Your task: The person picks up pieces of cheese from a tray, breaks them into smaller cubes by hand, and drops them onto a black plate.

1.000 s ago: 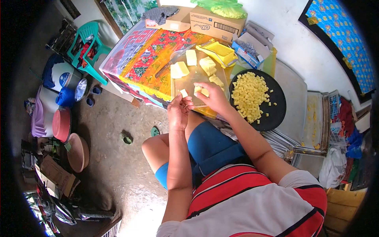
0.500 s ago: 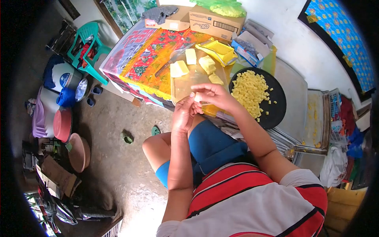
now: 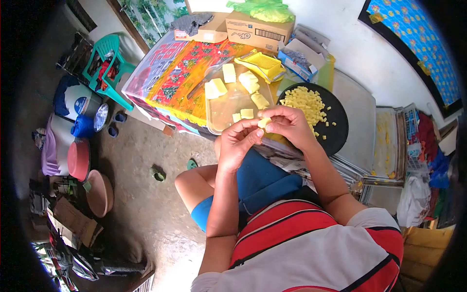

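Note:
Between both hands, over the near edge of the clear board, is a small pale yellow piece [image 3: 264, 122]. My right hand [image 3: 288, 127] pinches it between thumb and fingers. The fingertips of my left hand [image 3: 239, 144] touch or nearly touch its left side; its fingers are curled. On the clear board [image 3: 219, 114] lie larger yellow blocks [image 3: 215, 89] and smaller cut pieces [image 3: 246, 114]. A round black tray [image 3: 338, 138] at the right holds a heap of small yellow cubes [image 3: 304, 104]. A yellow ridged tray [image 3: 262, 64] sits behind the board.
Cardboard boxes [image 3: 257, 32] and a blue-white box [image 3: 299, 58] stand at the back of the cloth-covered table [image 3: 168, 73]. A knife-like blade [image 3: 196, 89] lies left of the board. Stacked metal trays [image 3: 357, 112] are at the right, a green chair [image 3: 108, 63] at the left.
Both hands have moved right and the right hand has turned, now showing the yellow piece. Small cut pieces at the board's near edge are now uncovered. The view has shifted slightly.

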The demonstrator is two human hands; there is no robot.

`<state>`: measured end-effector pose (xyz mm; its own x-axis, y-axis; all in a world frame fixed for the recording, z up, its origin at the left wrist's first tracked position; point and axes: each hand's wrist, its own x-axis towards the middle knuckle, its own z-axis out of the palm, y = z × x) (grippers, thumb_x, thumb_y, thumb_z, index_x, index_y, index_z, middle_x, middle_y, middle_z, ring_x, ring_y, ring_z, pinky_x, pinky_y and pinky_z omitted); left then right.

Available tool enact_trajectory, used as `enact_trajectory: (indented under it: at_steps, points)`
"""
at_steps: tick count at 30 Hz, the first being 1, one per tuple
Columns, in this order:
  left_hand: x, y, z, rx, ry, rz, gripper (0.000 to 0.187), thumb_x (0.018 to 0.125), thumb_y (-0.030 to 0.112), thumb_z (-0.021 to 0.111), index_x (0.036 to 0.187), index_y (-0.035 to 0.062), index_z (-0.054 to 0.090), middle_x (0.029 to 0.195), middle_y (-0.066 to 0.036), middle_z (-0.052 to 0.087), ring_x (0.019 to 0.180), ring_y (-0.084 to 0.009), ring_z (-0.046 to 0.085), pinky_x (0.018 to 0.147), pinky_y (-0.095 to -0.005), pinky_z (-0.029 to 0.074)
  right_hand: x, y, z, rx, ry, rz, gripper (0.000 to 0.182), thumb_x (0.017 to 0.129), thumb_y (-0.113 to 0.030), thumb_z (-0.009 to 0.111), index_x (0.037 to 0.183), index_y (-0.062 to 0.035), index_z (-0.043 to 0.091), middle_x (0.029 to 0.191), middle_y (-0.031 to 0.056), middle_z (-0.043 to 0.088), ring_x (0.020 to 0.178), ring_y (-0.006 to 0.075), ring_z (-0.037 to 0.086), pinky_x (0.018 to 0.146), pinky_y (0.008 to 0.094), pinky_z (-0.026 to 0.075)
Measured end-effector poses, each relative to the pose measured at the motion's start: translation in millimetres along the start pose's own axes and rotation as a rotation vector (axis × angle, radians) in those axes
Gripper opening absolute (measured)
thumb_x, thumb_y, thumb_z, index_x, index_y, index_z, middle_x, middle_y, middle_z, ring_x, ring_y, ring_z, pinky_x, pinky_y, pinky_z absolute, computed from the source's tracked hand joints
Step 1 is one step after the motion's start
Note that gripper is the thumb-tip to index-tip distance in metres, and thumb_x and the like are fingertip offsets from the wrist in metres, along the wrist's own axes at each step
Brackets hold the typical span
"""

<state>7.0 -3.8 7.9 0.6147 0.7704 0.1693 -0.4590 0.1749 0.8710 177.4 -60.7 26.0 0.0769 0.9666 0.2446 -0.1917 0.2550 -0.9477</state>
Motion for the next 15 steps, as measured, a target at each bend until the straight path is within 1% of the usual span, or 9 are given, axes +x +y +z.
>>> enact_trajectory:
  at_steps: [2, 4, 7, 11, 15]
  points:
    - [-2, 3, 6, 0.047, -0.015, 0.028, 0.024, 0.084, 0.001, 0.066, 0.107, -0.0018, 0.063, 0.087, -0.005, 0.065, 0.074, -0.0085, 0.059, 0.066, -0.0212, 0.051, -3, 1, -3, 0.006, 0.0, -0.064, 0.03, 0.081, -0.001, 0.068, 0.111, 0.002, 0.061, 0.108, 0.0071, 0.061, 0.101, 0.0139, 0.059, 0.087, 0.0275, 0.049]
    - [-3, 5, 11, 0.081, -0.019, 0.046, 0.024, 0.084, -0.001, 0.066, 0.107, -0.0013, 0.063, 0.088, -0.005, 0.065, 0.076, -0.0086, 0.059, 0.067, -0.0208, 0.051, -8, -5, -6, -0.009, -0.023, -0.033, 0.034, 0.082, -0.001, 0.067, 0.115, 0.0018, 0.059, 0.111, 0.0082, 0.059, 0.103, 0.0146, 0.059, 0.089, 0.0281, 0.048]
    - [-4, 1, 16, 0.027, -0.021, 0.049, 0.025, 0.084, -0.002, 0.066, 0.109, -0.001, 0.062, 0.09, -0.005, 0.065, 0.078, -0.0091, 0.06, 0.068, -0.0209, 0.051, -13, -9, -6, 0.037, -0.023, -0.001, 0.041, 0.083, 0.0, 0.065, 0.123, 0.001, 0.053, 0.113, 0.0094, 0.059, 0.105, 0.0155, 0.058, 0.091, 0.0286, 0.047]
    - [-6, 2, 23, 0.02, -0.017, 0.051, 0.025, 0.085, -0.001, 0.065, 0.109, -0.0012, 0.06, 0.092, -0.006, 0.064, 0.074, -0.009, 0.058, 0.066, -0.0212, 0.05, -17, -17, -4, 0.054, -0.003, 0.009, 0.049, 0.084, 0.001, 0.063, 0.13, -0.0001, 0.046, 0.115, 0.0102, 0.059, 0.108, 0.0159, 0.056, 0.092, 0.0285, 0.047]
    - [-7, 1, 25, 0.015, 0.028, -0.009, 0.025, 0.086, 0.002, 0.064, 0.11, -0.0014, 0.059, 0.092, -0.006, 0.062, 0.07, -0.0087, 0.056, 0.063, -0.0214, 0.048, -21, -24, -1, 0.005, 0.017, 0.038, 0.047, 0.083, 0.003, 0.062, 0.128, -0.0003, 0.047, 0.117, 0.0106, 0.058, 0.108, 0.0155, 0.056, 0.092, 0.028, 0.047]
